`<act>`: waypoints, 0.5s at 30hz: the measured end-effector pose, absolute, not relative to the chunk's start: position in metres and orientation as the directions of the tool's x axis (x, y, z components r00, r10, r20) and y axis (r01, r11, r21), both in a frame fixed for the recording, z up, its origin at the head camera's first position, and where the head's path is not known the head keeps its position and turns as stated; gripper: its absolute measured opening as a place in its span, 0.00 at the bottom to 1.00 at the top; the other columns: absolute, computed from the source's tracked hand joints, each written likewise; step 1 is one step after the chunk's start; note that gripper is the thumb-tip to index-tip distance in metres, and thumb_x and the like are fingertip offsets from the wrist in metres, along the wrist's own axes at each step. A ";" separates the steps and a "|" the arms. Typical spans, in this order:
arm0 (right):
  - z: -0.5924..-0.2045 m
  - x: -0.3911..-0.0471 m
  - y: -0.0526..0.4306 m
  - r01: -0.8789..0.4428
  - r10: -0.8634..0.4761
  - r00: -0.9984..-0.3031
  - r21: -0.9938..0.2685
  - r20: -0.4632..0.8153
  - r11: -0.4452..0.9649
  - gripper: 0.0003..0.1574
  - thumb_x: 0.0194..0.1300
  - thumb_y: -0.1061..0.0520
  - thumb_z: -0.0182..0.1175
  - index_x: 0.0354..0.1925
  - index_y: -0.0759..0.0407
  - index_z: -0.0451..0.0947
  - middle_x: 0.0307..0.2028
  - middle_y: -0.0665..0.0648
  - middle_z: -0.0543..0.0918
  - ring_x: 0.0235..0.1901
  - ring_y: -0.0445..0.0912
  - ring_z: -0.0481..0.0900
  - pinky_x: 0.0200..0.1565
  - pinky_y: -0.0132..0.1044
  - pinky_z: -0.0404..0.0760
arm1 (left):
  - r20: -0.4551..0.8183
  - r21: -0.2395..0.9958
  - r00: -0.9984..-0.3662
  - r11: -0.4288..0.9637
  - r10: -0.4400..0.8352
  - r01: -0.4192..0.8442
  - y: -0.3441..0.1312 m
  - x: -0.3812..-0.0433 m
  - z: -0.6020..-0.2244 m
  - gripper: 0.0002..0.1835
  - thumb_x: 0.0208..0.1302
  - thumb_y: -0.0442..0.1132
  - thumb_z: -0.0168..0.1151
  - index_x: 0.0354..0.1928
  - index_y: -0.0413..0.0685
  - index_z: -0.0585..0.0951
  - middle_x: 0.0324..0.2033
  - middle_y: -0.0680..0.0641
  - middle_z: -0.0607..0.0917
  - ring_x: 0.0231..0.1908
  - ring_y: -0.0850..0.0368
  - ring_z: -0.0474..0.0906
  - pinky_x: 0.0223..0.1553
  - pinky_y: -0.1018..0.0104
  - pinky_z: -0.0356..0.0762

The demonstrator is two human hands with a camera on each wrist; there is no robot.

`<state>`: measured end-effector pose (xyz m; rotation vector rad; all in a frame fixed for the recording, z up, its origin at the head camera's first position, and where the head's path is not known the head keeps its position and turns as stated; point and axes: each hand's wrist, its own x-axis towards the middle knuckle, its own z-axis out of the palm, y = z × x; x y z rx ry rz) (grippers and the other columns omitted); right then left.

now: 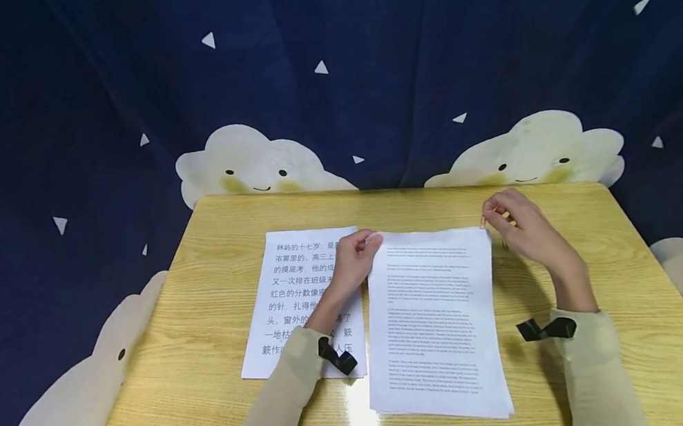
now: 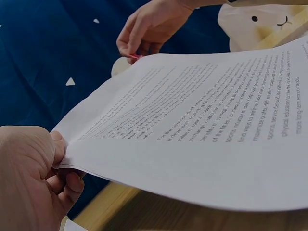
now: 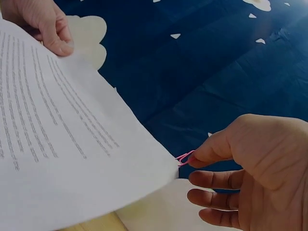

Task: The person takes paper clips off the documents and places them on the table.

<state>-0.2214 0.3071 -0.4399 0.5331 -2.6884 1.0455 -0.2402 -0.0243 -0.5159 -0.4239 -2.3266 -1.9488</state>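
A thin stack of printed sheets (image 1: 435, 328) is held up by its top edge above the table. My left hand (image 1: 353, 262) pinches the top left corner between thumb and fingers; in the left wrist view the thumb (image 2: 58, 147) lies on the upper face. At the top right corner, my right hand (image 1: 527, 228) pinches a pink paper clip (image 3: 185, 158) by one end. The clip's other end meets the paper's corner; how far it reaches over the sheets cannot be made out. The right hand's other fingers (image 3: 214, 198) are loosely bent below the clip.
Another sheet with large Chinese print (image 1: 301, 300) lies flat on the wooden table (image 1: 170, 370) to the left, partly under my left forearm. A dark blue curtain (image 1: 379, 98) with white clouds and triangles hangs behind the table's far edge. Black straps (image 1: 338, 358) sit on both wrists.
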 end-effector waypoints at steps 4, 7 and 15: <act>-0.443 -0.224 0.314 -0.399 -0.258 -0.916 -0.618 0.309 0.677 0.11 0.81 0.62 0.51 0.43 0.64 0.79 0.47 0.63 0.77 0.46 0.51 0.71 0.45 0.44 0.68 | 0.222 0.955 -0.962 0.162 0.157 0.247 -0.025 -0.241 -0.516 0.09 0.76 0.37 0.63 0.44 0.38 0.89 0.15 0.56 0.70 0.17 0.63 0.62 0.23 0.71 0.61; -0.447 -0.226 0.320 -0.386 -0.247 -0.921 -0.626 0.300 0.678 0.11 0.81 0.61 0.51 0.43 0.64 0.79 0.47 0.63 0.77 0.46 0.50 0.71 0.45 0.41 0.68 | 0.218 0.957 -0.965 0.160 0.149 0.241 -0.025 -0.241 -0.516 0.09 0.75 0.37 0.64 0.44 0.38 0.89 0.15 0.55 0.71 0.18 0.64 0.64 0.23 0.72 0.63; -0.457 -0.232 0.339 -0.302 -0.211 -0.953 -0.645 0.216 0.703 0.14 0.83 0.57 0.47 0.42 0.62 0.77 0.48 0.63 0.75 0.47 0.51 0.69 0.43 0.39 0.67 | 0.199 0.963 -0.970 0.154 0.141 0.220 -0.026 -0.240 -0.515 0.09 0.75 0.37 0.64 0.45 0.38 0.89 0.17 0.54 0.75 0.19 0.64 0.66 0.24 0.72 0.64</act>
